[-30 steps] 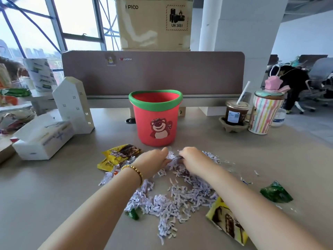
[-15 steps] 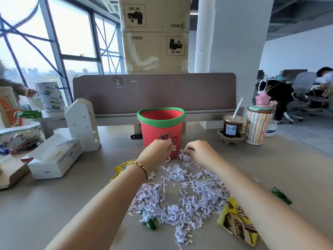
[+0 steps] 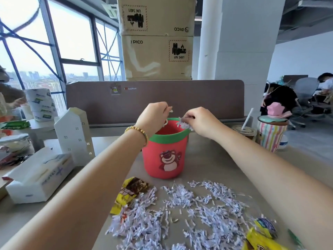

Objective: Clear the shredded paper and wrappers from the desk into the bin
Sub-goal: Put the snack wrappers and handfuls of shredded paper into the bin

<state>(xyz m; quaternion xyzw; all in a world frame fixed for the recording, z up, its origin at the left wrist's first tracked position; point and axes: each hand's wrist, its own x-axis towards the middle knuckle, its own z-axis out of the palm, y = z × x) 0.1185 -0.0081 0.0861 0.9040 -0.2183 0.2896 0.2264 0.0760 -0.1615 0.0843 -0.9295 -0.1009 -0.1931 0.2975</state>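
Your left hand (image 3: 155,116) and right hand (image 3: 200,121) pinch shredded paper (image 3: 183,125) above the bin (image 3: 166,150). More shreds lie at the bin's 6 o'clock.

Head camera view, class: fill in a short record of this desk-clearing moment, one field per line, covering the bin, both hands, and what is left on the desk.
bin: red bin with green rim and bear picture, upright on the desk
left hand: left hand above the rim, fingers closed on a few paper shreds
right hand: right hand over the opening, holding a clump of shreds
left on desk: shredded paper spread in front of the bin
wrappers: yellow wrapper left of the pile; another wrapper at lower right
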